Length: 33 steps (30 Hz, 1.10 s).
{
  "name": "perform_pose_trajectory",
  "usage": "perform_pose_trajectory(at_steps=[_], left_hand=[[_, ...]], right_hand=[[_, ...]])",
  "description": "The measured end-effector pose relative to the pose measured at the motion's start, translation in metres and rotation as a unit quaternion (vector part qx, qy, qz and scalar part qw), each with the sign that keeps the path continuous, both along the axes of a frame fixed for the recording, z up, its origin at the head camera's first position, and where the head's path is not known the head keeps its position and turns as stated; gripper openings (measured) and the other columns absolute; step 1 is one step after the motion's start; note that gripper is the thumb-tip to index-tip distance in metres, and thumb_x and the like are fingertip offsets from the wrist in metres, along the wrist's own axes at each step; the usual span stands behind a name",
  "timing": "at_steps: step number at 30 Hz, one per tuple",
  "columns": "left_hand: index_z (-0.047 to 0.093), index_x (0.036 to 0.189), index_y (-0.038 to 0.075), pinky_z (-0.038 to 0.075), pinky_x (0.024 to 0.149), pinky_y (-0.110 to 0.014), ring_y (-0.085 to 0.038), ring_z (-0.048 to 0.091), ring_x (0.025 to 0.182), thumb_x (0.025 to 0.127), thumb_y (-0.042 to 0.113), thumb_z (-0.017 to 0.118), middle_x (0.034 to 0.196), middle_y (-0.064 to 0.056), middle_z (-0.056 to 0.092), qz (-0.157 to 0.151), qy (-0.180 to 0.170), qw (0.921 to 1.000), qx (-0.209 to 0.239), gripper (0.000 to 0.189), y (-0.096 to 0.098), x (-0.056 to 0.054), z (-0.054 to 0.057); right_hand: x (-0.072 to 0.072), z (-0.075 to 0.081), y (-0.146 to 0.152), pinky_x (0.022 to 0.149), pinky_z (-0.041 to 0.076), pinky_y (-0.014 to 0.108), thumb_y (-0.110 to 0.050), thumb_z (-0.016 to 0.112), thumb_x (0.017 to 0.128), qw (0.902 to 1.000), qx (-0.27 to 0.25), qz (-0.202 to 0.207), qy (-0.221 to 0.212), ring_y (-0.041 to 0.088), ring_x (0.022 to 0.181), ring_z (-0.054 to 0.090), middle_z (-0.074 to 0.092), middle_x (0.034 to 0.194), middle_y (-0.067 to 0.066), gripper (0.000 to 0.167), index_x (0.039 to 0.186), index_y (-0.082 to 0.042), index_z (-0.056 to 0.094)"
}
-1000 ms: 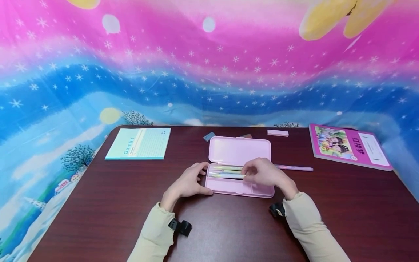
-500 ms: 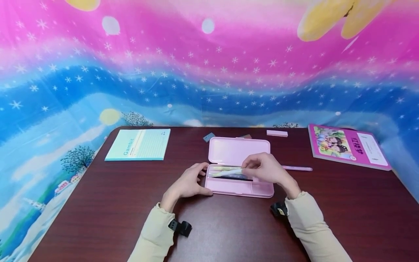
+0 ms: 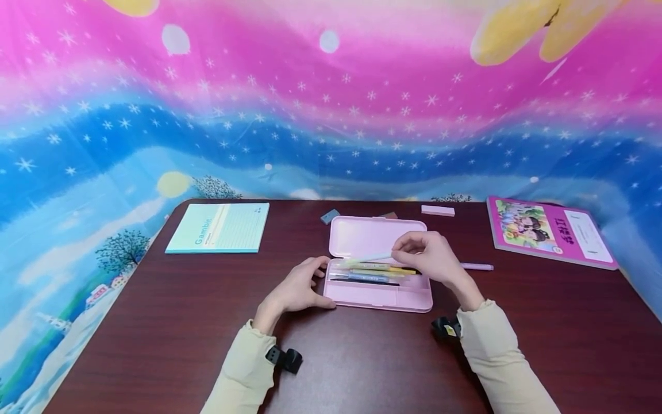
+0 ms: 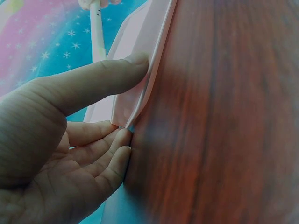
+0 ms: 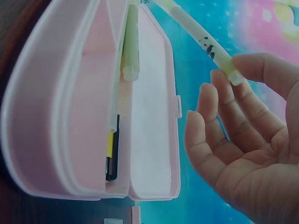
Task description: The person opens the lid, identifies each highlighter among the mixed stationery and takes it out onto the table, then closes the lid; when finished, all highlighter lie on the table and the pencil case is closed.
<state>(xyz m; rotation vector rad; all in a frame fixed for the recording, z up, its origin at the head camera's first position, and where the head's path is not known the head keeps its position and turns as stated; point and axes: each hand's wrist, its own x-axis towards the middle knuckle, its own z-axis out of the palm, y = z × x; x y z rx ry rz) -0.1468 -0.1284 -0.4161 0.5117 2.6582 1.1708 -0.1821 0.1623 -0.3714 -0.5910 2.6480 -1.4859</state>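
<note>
A pink pencil case lies on the dark wooden table with its lid raised at the back. My left hand holds the case's left end, thumb at the front edge and fingers along the side. Over the case, my right hand pinches a pale pen with a small panda print by one end, between thumb and fingertips. That pen slants, its far end low over the case's left part. Several pens lie in the long rear compartment, among them a yellow-green one.
Right of the case lies a purple pen. Behind it are a blue-grey block, a partly hidden brown block and a pale pink eraser. A mint notebook lies left, a magenta book right. A patterned cloth hangs behind.
My right hand has lifted the pale pen up from among the others and moved slightly right and away, uncovering more pens in the case. The left hand has stayed put.
</note>
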Motion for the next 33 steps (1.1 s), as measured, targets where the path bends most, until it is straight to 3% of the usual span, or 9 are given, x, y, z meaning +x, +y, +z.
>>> perform_pose_trajectory(at_steps=[6, 12, 20, 27, 33], left_hand=[[0.048, 0.133, 0.006, 0.048, 0.087, -0.036, -0.022, 0.053, 0.107, 0.064, 0.019, 0.09, 0.121, -0.009, 0.054, 0.006, -0.006, 0.9999, 0.005, 0.082, 0.0, 0.002, 0.0], [0.05, 0.132, 0.009, 0.043, 0.094, -0.041, -0.023, 0.051, 0.111, 0.062, 0.025, 0.09, 0.122, -0.007, 0.055, 0.014, 0.015, 0.9995, -0.026, 0.081, -0.002, 0.002, -0.001], [0.05, 0.131, 0.008, 0.041, 0.096, -0.043, -0.024, 0.05, 0.112, 0.064, 0.026, 0.089, 0.123, -0.009, 0.055, 0.005, 0.021, 0.9992, -0.035, 0.08, -0.001, 0.002, 0.001], [0.049, 0.133, 0.007, 0.041, 0.096, -0.043, -0.024, 0.051, 0.112, 0.063, 0.026, 0.089, 0.124, -0.009, 0.055, 0.005, 0.021, 0.9993, -0.031, 0.082, -0.001, 0.003, 0.0], [0.05, 0.131, 0.008, 0.042, 0.096, -0.042, -0.024, 0.051, 0.111, 0.063, 0.026, 0.089, 0.124, -0.009, 0.054, 0.002, 0.027, 0.9991, -0.032, 0.081, -0.001, 0.0, 0.0]], right_hand=[[0.001, 0.002, 0.003, 0.065, 0.051, 0.026, -0.012, 0.074, 0.083, 0.9997, -0.019, -0.013, 0.0, 0.015, 0.072, 0.063, 0.069, 0.081, 0.006, 0.012, 0.092, -0.003, 0.071], [0.0, 0.007, 0.009, 0.069, 0.054, 0.032, -0.009, 0.07, 0.086, 0.9946, -0.089, 0.005, -0.053, 0.018, 0.074, 0.064, 0.067, 0.087, 0.019, 0.018, 0.099, 0.003, 0.067], [0.0, 0.012, 0.018, 0.07, 0.055, 0.03, -0.008, 0.067, 0.089, 0.9855, -0.155, 0.008, -0.069, 0.013, 0.071, 0.063, 0.068, 0.079, -0.002, 0.017, 0.099, 0.006, 0.064], [-0.001, 0.016, 0.033, 0.07, 0.056, 0.028, -0.004, 0.067, 0.088, 0.9737, -0.209, 0.0, -0.09, 0.012, 0.07, 0.064, 0.07, 0.082, 0.0, 0.006, 0.093, -0.007, 0.069], [-0.001, 0.016, 0.056, 0.07, 0.055, 0.025, -0.002, 0.065, 0.089, 0.9738, -0.216, -0.007, -0.071, 0.012, 0.074, 0.067, 0.07, 0.086, -0.002, 0.009, 0.093, -0.008, 0.07]])
